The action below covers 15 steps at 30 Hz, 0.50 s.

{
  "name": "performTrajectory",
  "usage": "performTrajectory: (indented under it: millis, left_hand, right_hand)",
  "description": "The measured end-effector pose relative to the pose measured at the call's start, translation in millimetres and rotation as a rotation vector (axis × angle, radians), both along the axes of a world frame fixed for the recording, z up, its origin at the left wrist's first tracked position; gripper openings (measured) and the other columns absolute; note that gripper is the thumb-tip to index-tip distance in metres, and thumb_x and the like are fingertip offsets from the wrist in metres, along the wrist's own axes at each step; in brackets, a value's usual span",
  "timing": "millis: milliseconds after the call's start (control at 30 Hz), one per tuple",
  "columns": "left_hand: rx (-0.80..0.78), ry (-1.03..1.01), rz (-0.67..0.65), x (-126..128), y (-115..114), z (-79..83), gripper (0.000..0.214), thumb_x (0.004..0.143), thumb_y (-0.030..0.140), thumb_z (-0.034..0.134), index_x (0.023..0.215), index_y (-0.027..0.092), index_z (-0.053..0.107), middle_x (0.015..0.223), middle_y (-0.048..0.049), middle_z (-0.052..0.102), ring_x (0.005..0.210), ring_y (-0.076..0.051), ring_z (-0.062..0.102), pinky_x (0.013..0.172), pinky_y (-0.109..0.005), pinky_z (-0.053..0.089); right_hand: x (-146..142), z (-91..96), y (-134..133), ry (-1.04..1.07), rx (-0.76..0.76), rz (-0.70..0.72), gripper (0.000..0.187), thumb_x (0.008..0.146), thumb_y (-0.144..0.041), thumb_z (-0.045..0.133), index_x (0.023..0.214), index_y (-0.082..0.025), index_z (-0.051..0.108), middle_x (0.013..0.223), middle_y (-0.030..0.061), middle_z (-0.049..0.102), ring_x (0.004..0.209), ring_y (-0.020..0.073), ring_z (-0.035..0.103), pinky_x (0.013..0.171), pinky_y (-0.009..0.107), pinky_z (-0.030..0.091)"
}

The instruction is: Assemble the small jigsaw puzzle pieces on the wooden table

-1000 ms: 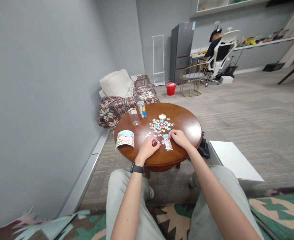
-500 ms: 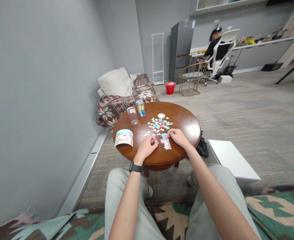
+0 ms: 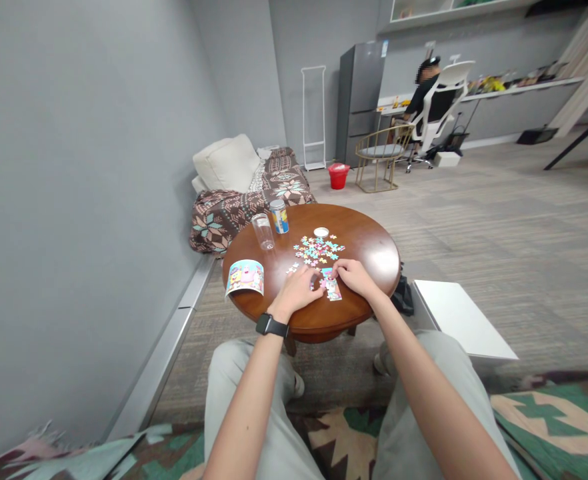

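Mostly at near edge of one round, glossy wooden table: one flat assembled puzzle strip, between two hands. Left hand fingers curled, tips at strip's left side. Right hand fingers bent, tips on strip's far end. Pinching: cannot tell. Toward table's far side: scattered pastel loose pieces, too many to count; one clear cup; one can; one white lid.

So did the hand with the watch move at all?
Yes, a little. The left hand has slid right across the round table, toward the joined puzzle strip, and its fingertips now reach the strip's left edge.
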<state>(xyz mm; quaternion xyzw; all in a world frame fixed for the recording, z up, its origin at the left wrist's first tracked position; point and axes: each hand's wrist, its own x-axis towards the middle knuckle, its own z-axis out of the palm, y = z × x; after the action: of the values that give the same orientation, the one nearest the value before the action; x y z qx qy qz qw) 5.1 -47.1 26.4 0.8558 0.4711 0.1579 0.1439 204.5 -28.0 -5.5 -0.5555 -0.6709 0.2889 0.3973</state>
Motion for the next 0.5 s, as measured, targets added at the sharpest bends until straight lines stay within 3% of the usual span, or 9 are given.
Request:
performTrajectory:
  millis: [200,500]
  left_hand:
    - [0.049,-0.043,0.002,1.7,-3.2,-9.2,0.021,0.091,0.032,0.057,0.109,0.022,0.064,0.104,-0.0046,0.064,0.097,-0.022,0.06,0.096,-0.037,0.043]
    - [0.05,-0.051,-0.014,1.4,-3.3,-8.7,0.02,0.092,0.033,0.057,0.106,0.022,0.065,0.099,-0.0038,0.062,0.09,-0.02,0.059,0.089,-0.034,0.046]
  right_hand:
    - [1.5,-5.0,1.1,0.02,0.025,0.008,0.026,0.071,-0.014,0.043,0.058,-0.022,0.064,0.069,0.0003,0.071,0.071,0.0174,0.063,0.075,0.027,0.046]
    - [4.0,-9.9,1.8,0.078,0.01,0.011,0.025,0.07,-0.016,0.042,0.059,-0.021,0.064,0.067,0.0008,0.07,0.072,0.018,0.063,0.077,0.028,0.047]
